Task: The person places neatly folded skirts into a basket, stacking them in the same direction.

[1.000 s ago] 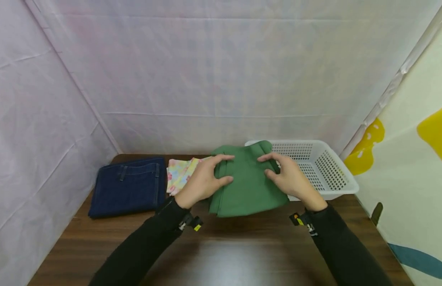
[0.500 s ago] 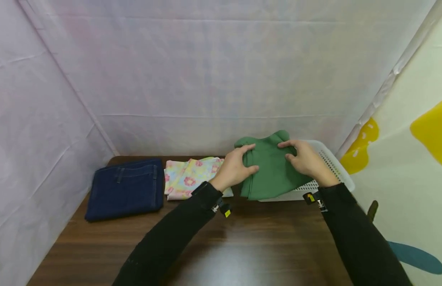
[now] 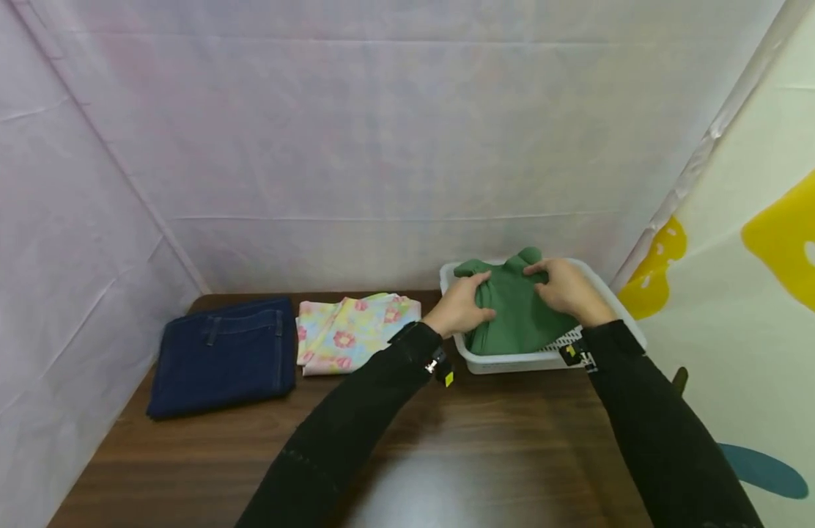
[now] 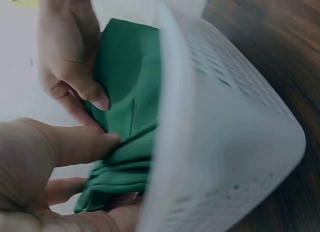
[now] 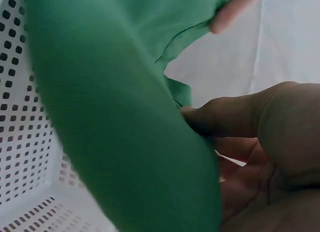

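Note:
A folded green garment (image 3: pixel 515 312) is held between both hands, inside the rim of the white plastic basket (image 3: pixel 520 361). My left hand (image 3: pixel 456 308) grips its left side, thumb on top and other fingers underneath, as the left wrist view shows of the garment (image 4: pixel 131 87). On the opposite side my right hand (image 3: pixel 564 291) pinches the edge. Seen from the right wrist, the cloth (image 5: pixel 135 137) bulges past the thumb, with perforated basket wall (image 5: pixel 15 107) beyond. Much of the basket floor is hidden under the garment.
Folded dark blue jeans (image 3: pixel 223 359) lie at the left of the brown wooden table (image 3: pixel 302 455). Beside them is a folded floral cloth (image 3: pixel 355 334) in yellow and pink, close to my left forearm. White fabric walls stand behind and at both sides.
Both hands have carried the green garment rightward and lowered it from above the table into the basket. The floral cloth has come into fuller view.

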A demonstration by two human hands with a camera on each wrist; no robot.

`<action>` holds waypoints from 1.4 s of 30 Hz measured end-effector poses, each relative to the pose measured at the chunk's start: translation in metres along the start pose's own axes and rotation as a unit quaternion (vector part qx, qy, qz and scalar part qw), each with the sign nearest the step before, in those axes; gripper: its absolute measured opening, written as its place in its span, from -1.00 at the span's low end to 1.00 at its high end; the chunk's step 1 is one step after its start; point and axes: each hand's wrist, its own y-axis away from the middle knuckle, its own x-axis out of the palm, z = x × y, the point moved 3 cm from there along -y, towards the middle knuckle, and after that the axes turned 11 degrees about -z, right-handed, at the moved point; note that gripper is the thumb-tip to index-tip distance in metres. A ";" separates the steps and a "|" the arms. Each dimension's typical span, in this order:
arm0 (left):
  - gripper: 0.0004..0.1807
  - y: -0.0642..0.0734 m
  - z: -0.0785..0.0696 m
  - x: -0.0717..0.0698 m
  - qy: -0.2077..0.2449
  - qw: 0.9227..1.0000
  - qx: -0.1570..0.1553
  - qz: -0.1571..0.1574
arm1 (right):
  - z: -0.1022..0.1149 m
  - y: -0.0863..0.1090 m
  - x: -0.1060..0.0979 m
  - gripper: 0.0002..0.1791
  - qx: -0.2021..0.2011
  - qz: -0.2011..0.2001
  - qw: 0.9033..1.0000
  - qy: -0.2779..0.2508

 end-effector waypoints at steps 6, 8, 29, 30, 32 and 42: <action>-0.18 -0.003 0.011 0.002 -0.065 0.998 -0.012 0.018 | -0.004 0.001 0.011 -0.54 0.004 0.036 0.999 -0.012; -0.19 -0.003 0.014 0.000 -0.088 0.996 -0.021 0.025 | -0.004 0.002 0.013 -0.53 0.016 0.055 0.998 -0.031; -0.61 0.024 0.017 -0.053 -0.133 0.988 0.067 -0.052 | 0.034 0.020 0.028 -0.43 0.016 0.098 0.994 -0.046; -0.62 0.027 0.019 -0.057 -0.138 0.986 0.069 -0.058 | 0.040 0.022 0.029 -0.44 0.012 0.095 0.994 -0.056; -0.62 0.033 0.022 -0.065 -0.142 0.985 0.071 -0.069 | 0.050 0.024 0.031 -0.46 -0.001 0.090 0.993 -0.073; -0.59 0.064 0.051 -0.099 -0.152 0.981 0.051 -0.107 | 0.099 0.042 0.052 -0.48 -0.074 0.049 0.990 -0.109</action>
